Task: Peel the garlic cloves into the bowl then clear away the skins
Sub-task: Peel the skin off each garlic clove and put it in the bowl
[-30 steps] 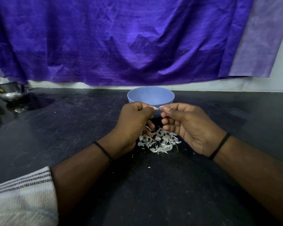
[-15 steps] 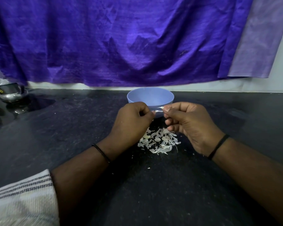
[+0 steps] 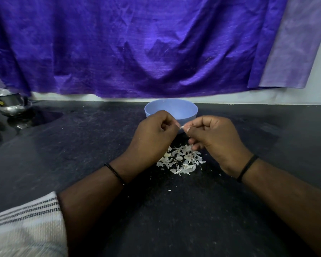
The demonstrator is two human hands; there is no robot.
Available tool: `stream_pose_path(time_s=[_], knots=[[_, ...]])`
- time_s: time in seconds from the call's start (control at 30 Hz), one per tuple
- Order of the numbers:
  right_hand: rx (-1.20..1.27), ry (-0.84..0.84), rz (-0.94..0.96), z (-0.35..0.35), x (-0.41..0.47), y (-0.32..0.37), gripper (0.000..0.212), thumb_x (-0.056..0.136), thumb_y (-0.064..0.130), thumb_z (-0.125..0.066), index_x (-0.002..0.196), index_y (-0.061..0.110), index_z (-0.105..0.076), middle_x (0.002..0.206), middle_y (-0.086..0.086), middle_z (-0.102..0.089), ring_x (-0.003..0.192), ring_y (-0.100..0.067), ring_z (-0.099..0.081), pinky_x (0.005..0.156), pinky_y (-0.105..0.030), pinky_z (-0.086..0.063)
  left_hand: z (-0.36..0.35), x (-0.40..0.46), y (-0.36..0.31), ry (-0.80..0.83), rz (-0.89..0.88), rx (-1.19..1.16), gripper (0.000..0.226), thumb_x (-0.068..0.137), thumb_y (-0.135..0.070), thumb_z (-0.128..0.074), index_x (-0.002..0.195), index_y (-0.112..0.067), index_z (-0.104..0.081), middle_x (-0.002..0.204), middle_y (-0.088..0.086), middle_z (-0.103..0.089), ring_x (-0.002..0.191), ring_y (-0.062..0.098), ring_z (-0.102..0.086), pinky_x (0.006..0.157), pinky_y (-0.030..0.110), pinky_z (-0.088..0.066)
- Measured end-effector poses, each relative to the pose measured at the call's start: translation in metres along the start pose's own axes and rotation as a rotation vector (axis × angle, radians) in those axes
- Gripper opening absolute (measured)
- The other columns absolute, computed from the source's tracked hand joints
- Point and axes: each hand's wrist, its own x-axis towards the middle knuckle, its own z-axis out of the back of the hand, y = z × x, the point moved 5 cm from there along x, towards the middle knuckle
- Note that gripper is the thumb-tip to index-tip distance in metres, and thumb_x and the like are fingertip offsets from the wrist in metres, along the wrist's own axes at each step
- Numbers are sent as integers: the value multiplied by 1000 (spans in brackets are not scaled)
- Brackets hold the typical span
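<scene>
At the far left edge of the bench (image 3: pixel 44 164) we see a metal pot (image 3: pixel 9 103) standing against the back edge, well apart from everything else, with a long stretch of dark bare surface between it and our hands. Nearer us, at the bench's front left corner, a striped cloth sleeve (image 3: pixel 24 225) covers our left arm. Our left hand (image 3: pixel 152 138) hovers above the middle of the bench with its fingers curled in tight, thumb and forefinger pinching the left end of a small pale garlic clove (image 3: pixel 182 127). The clove sits right between both hands, just in front of the near rim of the blue bowl (image 3: pixel 171 111), which stands toward the back edge of the bench, directly beyond our knuckles; we cannot tell what lies inside it. Below and between the hands, a heap of garlic skins (image 3: pixel 180 161) lies on the bench, partly hidden under our left hand, with a few stray flakes scattered nearer us. Our right hand (image 3: pixel 215 140) is likewise curled, its thumb and fingertips nipping the clove's right end, a black band on each wrist. To the right of it the bench runs bare and dark to its right edge, and behind everything a purple cloth (image 3: pixel 137 47) hangs down to the back edge.
</scene>
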Motion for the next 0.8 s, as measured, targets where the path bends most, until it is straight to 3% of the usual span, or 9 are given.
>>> stream_pose_path(time_s=[0.13,0.3,0.67,0.8], knots=[[0,-12,12,3,1,2,4,88,9,-73,89,5,-74,77,-15,-72,62,-21,-63,55,-29,-56,-3,1,3,4,-2,-89,4,90,-19,-70,87,-19,-71,68,-7,-65,56,1,-55,55,20,-46],[-50,-6,25,1,0,4,5,90,10,-70,88,8,-74,75,-11,-71,60,-19,-64,54,-29,-56,0,2,1,-23,-115,37,4,88,-18,-72,84,-19,-71,65,-10,-60,52,-3,-51,51,10,-39],[-190,-15,82,-4,-5,7,11,92,13,-67,83,15,-74,70,0,-70,52,-4,-63,49,-18,-49,2,1,-6,-59,-207,171,7,86,-12,-72,81,-16,-76,63,-12,-63,55,-3,-56,51,10,-39],[-251,-47,122,-5,-5,7,12,93,13,-68,82,16,-73,70,-2,-71,57,-10,-66,54,-26,-57,1,2,-11,-62,-287,263,10,86,-13,-71,78,-16,-76,63,-10,-65,56,2,-57,51,15,-41]])
